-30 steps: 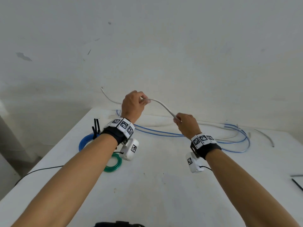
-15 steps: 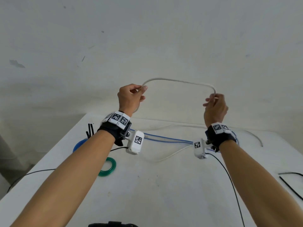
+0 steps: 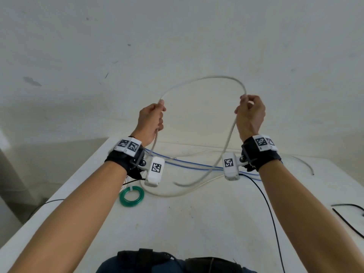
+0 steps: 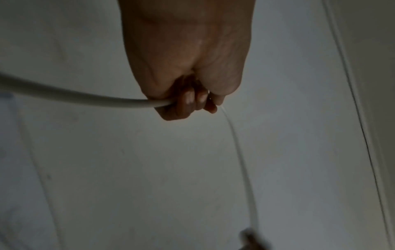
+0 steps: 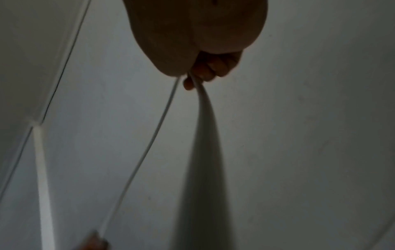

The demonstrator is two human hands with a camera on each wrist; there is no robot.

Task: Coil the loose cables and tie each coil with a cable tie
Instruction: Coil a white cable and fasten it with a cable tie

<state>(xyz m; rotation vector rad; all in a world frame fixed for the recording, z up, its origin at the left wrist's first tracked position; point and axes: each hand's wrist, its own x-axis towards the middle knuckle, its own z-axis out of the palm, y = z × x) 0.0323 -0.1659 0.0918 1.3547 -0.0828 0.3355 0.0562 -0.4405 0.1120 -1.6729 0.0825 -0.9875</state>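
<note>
A white cable (image 3: 204, 77) arches between both raised hands in front of the wall. My left hand (image 3: 152, 119) grips one side of the arch, fingers curled round the cable (image 4: 89, 99). My right hand (image 3: 249, 113) pinches the other side, and the cable (image 5: 158, 135) drops from it down to the white table (image 3: 197, 223). Its tail (image 3: 197, 180) curves across the tabletop. Blue and white loose cables (image 3: 189, 164) lie at the back of the table. A green coil (image 3: 131, 196) with a white cable tie lies on the table below my left wrist.
Black cable ties (image 3: 348, 221) lie at the table's right edge. Thin black wires (image 3: 269, 211) run from the wrist cameras over the table. The table's left edge (image 3: 65, 190) drops to the floor. A plain wall stands close behind.
Both hands have risen well above the table and spread apart. The short straight stretch of white cable between them has grown into a tall arch, with more cable lifted off the table.
</note>
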